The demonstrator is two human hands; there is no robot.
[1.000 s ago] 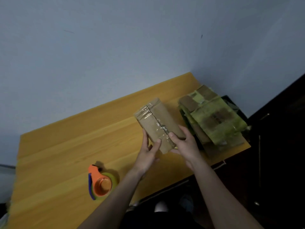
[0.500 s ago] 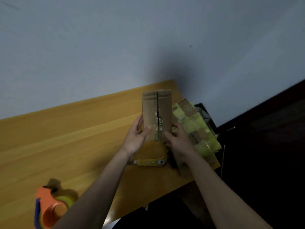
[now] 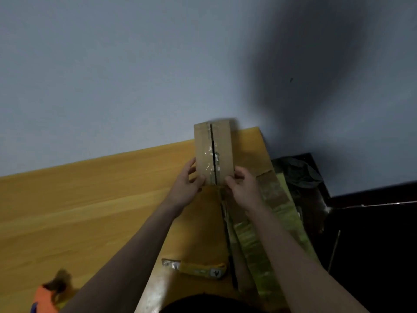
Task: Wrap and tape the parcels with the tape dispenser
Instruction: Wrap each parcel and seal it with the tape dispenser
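Note:
A small brown cardboard parcel (image 3: pixel 223 152) with a dark centre seam and torn tape scraps is held upright above the wooden table (image 3: pixel 90 211). My left hand (image 3: pixel 186 188) grips its lower left edge, thumb on the front face. My right hand (image 3: pixel 242 188) grips the lower right edge the same way. The orange tape dispenser (image 3: pixel 44 300) lies at the table's near left corner, partly cut off by the frame.
A yellow utility knife (image 3: pixel 198 268) lies on the table between my forearms. Flattened green-taped cardboard (image 3: pixel 255 240) is stacked along the table's right side. A dark bag (image 3: pixel 297 172) sits past the right edge, with dark floor beyond. A pale wall stands behind the table.
The parcel went from lying flat on the table to standing upright in both hands and higher. The camera swung right, so the dispenser slid to the lower left corner.

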